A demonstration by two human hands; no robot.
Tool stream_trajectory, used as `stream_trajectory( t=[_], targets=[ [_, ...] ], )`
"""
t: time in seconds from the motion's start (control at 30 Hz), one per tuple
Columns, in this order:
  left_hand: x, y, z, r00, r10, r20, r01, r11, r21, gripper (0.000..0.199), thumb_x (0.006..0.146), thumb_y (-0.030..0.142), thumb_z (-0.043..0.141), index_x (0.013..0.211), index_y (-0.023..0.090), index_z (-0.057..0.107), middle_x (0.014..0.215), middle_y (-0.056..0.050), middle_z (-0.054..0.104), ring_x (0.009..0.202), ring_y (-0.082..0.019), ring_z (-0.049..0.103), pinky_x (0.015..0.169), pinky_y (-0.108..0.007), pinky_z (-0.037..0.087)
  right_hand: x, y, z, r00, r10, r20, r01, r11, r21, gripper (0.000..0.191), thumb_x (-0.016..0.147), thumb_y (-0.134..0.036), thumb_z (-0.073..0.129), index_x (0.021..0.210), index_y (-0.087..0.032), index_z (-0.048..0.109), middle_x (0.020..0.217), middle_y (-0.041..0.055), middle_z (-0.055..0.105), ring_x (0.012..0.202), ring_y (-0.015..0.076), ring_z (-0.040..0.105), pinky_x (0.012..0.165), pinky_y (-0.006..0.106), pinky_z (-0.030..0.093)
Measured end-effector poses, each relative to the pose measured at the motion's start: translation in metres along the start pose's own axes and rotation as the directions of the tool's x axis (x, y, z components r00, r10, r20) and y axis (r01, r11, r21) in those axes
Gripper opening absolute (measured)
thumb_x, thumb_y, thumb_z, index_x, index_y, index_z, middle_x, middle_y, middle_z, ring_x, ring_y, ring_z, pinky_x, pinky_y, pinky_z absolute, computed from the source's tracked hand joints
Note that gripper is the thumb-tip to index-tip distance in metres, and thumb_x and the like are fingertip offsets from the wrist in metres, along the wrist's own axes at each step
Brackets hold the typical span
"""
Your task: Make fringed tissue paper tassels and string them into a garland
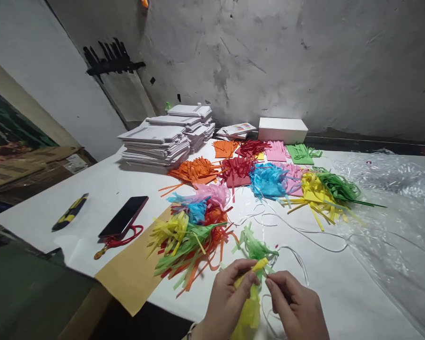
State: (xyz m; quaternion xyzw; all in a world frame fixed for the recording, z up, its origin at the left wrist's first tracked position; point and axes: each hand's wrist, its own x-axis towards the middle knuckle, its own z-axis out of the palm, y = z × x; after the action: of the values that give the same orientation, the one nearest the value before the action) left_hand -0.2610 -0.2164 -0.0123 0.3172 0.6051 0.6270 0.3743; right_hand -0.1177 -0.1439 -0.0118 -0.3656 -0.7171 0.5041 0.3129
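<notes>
At the table's front edge my left hand (230, 295) pinches a yellow paper tassel (250, 309) near its twisted top, the strips hanging below. My right hand (295, 304) is closed just right of that top, fingertips pressed on something thin that is too small to make out. A green tassel (253, 245) lies right behind both hands, next to a white cord (297, 259) that loops over the table. To the left, a heap of yellow, blue, pink, green and orange tassels (191, 236) rests partly on a brown envelope (134, 274).
White packet stacks (156, 146) and a white box (282, 130) stand near the wall, behind rows of coloured fringed paper (269, 179). A phone (123, 217) and a yellow-black cutter (71, 212) lie left. Clear plastic (386, 226) covers the right side.
</notes>
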Motion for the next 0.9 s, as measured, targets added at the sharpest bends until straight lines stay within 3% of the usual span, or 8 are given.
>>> stream_trajectory(
  t=[0.1,0.2,0.47,0.6,0.73,0.8,0.9],
  targets=[
    [0.001,-0.002,0.003,0.984,-0.176,0.021,0.177,0.964,-0.197,0.037,0.081,0.049,0.076,0.101,0.018,0.072,0.072,-0.003,0.070,0.051,-0.010,0.051,0.052,-0.021,0.042,-0.002,-0.002,0.001,0.998,0.061,-0.004,-0.061,0.998,0.023,0.039,0.093,-0.055,0.056,0.080,-0.020,0.068,0.053,-0.0031,0.049,0.047,0.0116,0.045,0.045,0.020,0.038],
    [0.002,-0.005,0.005,0.963,-0.262,0.063,0.268,0.908,-0.321,0.041,0.076,0.050,0.080,0.099,0.017,0.069,0.072,-0.002,0.068,0.050,-0.008,0.050,0.051,-0.020,0.041,-0.002,-0.006,0.003,0.996,0.091,-0.001,-0.091,0.995,0.028,0.042,0.092,-0.058,0.055,0.081,-0.020,0.068,0.052,-0.0029,0.047,0.046,0.0123,0.045,0.044,0.021,0.036],
    [0.002,-0.009,0.008,0.954,-0.291,0.065,0.292,0.870,-0.398,0.040,0.073,0.048,0.083,0.097,0.018,0.069,0.072,-0.001,0.068,0.059,-0.013,0.060,0.056,-0.022,0.048,0.005,-0.016,0.001,0.995,0.097,-0.026,-0.096,0.995,0.021,0.036,0.091,-0.050,0.058,0.075,-0.019,0.065,0.048,-0.0035,0.050,0.044,0.0108,0.047,0.044,0.020,0.032],
    [-0.002,-0.004,0.012,0.975,-0.218,-0.031,0.204,0.949,-0.241,0.035,0.074,0.046,0.082,0.091,0.017,0.074,0.071,-0.003,0.070,0.065,-0.017,0.063,0.062,-0.024,0.050,0.007,-0.016,-0.004,0.975,0.208,0.081,-0.218,0.966,0.138,0.035,0.089,-0.049,0.060,0.073,-0.018,0.063,0.044,-0.0052,0.048,0.040,0.0079,0.040,0.043,0.019,0.029],
    [-0.005,-0.004,0.011,0.998,-0.026,-0.063,0.025,0.999,-0.022,0.025,0.080,0.043,0.077,0.089,0.020,0.078,0.076,-0.005,0.072,0.067,-0.018,0.064,0.065,-0.025,0.052,0.009,-0.010,-0.002,0.942,0.297,0.154,-0.333,0.880,0.338,0.041,0.087,-0.057,0.064,0.085,-0.016,0.063,0.048,-0.0056,0.053,0.037,0.0042,0.035,0.039,0.016,0.025],
    [-0.005,-0.005,0.008,0.995,0.089,-0.042,-0.087,0.995,0.038,0.018,0.084,0.038,0.073,0.090,0.022,0.078,0.082,-0.006,0.073,0.076,-0.021,0.068,0.070,-0.026,0.054,0.008,-0.005,0.001,0.935,0.306,0.179,-0.354,0.832,0.427,0.048,0.083,-0.060,0.068,0.101,-0.016,0.060,0.054,-0.0054,0.057,0.036,0.0044,0.040,0.037,0.015,0.027],
    [-0.003,-0.007,0.001,0.957,0.273,0.095,-0.282,0.953,0.111,0.013,0.092,0.028,0.065,0.097,0.025,0.076,0.085,-0.005,0.073,0.079,-0.020,0.070,0.071,-0.026,0.055,0.007,0.001,0.004,0.924,0.319,0.211,-0.383,0.765,0.518,0.070,0.077,-0.064,0.073,0.124,-0.018,0.049,0.056,-0.0068,0.059,0.034,0.0073,0.044,0.033,0.016,0.030]
  ],
)
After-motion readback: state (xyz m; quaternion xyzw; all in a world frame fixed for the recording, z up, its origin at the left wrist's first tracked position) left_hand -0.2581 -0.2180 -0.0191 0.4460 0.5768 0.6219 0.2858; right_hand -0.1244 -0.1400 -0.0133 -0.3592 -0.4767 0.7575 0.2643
